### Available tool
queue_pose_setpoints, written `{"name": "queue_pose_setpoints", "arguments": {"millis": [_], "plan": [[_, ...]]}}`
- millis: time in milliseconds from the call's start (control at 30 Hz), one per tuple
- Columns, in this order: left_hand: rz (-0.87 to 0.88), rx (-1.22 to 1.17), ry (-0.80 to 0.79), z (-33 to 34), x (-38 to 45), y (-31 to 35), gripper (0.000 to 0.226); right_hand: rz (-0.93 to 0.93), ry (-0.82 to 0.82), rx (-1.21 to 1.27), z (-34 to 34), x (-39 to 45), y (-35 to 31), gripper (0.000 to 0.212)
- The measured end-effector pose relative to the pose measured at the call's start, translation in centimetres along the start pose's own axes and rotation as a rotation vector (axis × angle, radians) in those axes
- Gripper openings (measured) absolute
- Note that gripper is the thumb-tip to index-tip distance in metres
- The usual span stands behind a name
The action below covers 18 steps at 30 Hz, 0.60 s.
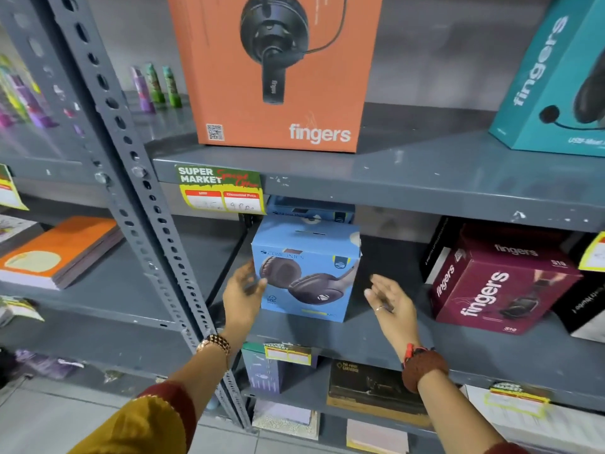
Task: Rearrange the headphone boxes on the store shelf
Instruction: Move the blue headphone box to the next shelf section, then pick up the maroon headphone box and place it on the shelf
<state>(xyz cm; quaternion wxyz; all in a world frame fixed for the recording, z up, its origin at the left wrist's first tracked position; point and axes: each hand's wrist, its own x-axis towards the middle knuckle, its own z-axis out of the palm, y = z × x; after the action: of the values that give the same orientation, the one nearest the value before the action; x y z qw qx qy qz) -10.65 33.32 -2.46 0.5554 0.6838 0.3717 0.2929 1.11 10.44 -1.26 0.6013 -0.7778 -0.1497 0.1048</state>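
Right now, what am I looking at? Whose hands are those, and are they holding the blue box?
This is one picture, taken by a camera worn on a person's head, so you see what they see: their own two arms reaching toward a grey store shelf. The left hand is open with its fingers touching the left side of the blue box, which has headphones printed on it. The right hand is open too, a little way off to the box's right, not touching. So nothing is really gripped; the box stands on the middle shelf. To its right sits a maroon box. On the shelf above are an orange box and a teal box. A yellow price tag hangs from the shelf edge.
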Motion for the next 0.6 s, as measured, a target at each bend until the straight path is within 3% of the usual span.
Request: {"name": "queue_pose_setpoints", "arguments": {"millis": [100, 267, 433, 600], "plan": [[-0.055, -0.123, 0.106, 2.4, -3.6, -2.0, 0.028, 0.019, 0.046, -0.003, -4.2, -1.4, 2.6, 0.031], [-0.029, -0.131, -0.061, 9.4, -8.0, -4.7, 0.035, 0.067, 0.154, -0.048, -13.1, -2.6, 8.0, 0.021], [0.012, -0.12, -0.165, 16.9, -11.2, -2.1, 0.031, 0.148, 0.261, -0.033, -21.3, -1.5, 11.7, 0.033], [0.068, -0.141, -0.308, 24.5, -12.7, 1.6, 0.032, 0.146, 0.37, 0.05, -27.5, 1.4, 11.0, 0.034]]}}
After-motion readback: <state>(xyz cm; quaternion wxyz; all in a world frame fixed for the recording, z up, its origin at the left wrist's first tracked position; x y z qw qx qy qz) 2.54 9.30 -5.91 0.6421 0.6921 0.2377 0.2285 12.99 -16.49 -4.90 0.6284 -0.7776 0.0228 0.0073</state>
